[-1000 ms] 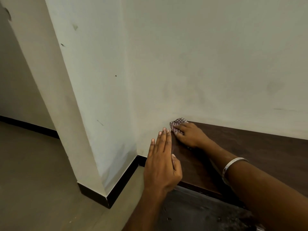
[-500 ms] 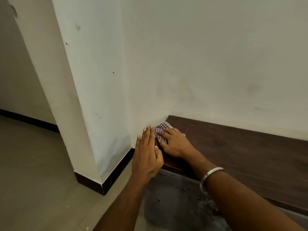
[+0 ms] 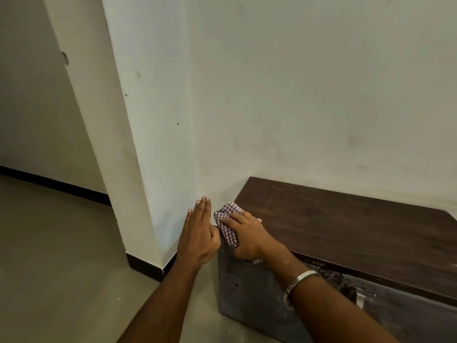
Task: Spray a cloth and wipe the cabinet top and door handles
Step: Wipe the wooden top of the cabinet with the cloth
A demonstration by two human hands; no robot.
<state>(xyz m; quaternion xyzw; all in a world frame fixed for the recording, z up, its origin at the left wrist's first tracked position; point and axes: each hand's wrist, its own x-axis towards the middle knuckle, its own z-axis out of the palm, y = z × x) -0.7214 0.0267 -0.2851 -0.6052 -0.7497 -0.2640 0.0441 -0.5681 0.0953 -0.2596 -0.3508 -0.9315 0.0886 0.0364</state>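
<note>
A low cabinet with a dark brown wooden top stands against the white wall. My right hand presses a checked purple-and-white cloth onto the top's front left corner, and the cloth hangs over the edge. My left hand is flat with straight fingers, held upright against the cabinet's left end, just beside the cloth. The cabinet's grey front shows below; a pale door handle peeks out under the top's edge.
A white wall pillar with a black skirting juts out left of the cabinet. Grey floor spreads to the left and front. A silver bangle is on my right wrist.
My right hand has slid the cloth from the back left corner forward along the left edge to the front corner. My left hand stayed at the cabinet's left end. The camera drew back.
</note>
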